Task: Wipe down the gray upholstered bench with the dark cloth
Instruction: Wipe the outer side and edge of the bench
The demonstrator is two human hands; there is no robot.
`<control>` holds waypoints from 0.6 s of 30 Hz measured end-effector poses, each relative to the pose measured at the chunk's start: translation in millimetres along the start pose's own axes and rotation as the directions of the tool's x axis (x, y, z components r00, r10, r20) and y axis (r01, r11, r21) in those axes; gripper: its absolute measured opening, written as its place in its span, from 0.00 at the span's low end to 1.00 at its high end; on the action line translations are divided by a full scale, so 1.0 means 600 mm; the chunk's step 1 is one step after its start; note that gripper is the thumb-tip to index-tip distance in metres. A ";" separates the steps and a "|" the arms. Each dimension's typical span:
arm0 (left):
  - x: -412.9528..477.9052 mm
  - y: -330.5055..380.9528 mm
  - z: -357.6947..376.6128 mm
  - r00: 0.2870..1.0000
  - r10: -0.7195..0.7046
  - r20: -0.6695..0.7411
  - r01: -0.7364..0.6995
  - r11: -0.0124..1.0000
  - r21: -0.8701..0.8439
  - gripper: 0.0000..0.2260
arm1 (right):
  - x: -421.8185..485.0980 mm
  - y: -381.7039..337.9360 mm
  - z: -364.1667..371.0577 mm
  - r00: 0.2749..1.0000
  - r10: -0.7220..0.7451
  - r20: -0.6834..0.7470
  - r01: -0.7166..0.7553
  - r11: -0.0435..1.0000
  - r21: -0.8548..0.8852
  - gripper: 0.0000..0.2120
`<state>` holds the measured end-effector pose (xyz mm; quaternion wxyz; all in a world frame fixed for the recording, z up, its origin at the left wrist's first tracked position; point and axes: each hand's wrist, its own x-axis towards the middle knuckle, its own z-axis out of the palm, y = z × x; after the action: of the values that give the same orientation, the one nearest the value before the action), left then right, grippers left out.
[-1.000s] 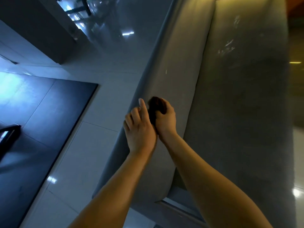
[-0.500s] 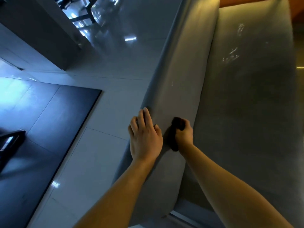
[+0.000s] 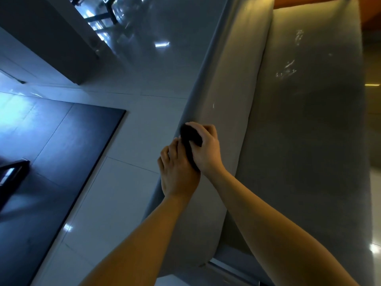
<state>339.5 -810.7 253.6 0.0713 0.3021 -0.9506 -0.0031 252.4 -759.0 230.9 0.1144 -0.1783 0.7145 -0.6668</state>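
- Step: mid-wipe, working the rounded edge (image 3: 228,96) of the gray upholstered bench (image 3: 309,151), on the side facing the tiled floor (image 3: 123,182).
- Right hand (image 3: 206,150): fingers curled over the dark cloth (image 3: 190,138), which is bunched into a wad and pressed against the upholstery at the outer lip of that edge.
- Left hand (image 3: 177,176): fingers fairly straight, holding nothing, laid on the same edge just below the cloth. Fingertips are at or touching the wad; can't tell which. Looks like bracing.
- Cloth location: on the bench edge, under the right palm, hands side by side.
- Progress, my read: only a small patch is under the cloth. The flat seat has pale smears (image 3: 288,69) well up from the hands, apparently not wiped yet.
- Next move needs: keep pressure on, stroke along the edge, then shift across to the seat and reach the smears. Spreading the wad out would cover more per pass.
- Risk: a bunched cloth has a small contact area, so strips are easily missed.
- Also in view: dark floor mat (image 3: 51,162), left of the tiles.
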 end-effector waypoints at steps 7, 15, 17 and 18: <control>0.000 -0.005 0.023 0.995 0.094 -0.041 -0.085 0.978 0.193 0.29 | -0.013 0.147 -0.024 0.856 0.474 -0.207 -0.458 0.881 0.122 0.22; 0.070 0.059 0.059 0.980 0.195 0.032 -0.193 0.909 0.369 0.30 | 0.018 0.295 -0.079 0.305 0.945 -0.120 -0.818 0.324 0.475 0.21; 0.071 0.057 0.064 0.980 0.198 0.029 -0.193 0.896 0.400 0.31 | 0.020 0.302 -0.079 0.254 0.965 -0.069 -0.810 0.251 0.530 0.19; 0.068 0.056 0.063 0.979 0.203 0.026 -0.196 0.895 0.401 0.31 | 0.021 0.301 -0.075 0.279 0.957 -0.083 -0.806 0.280 0.521 0.17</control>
<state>282.0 -808.2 223.2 0.0155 0.2113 -0.9563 0.2017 204.4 -714.8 56.3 0.3627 0.4194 0.5492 -0.6252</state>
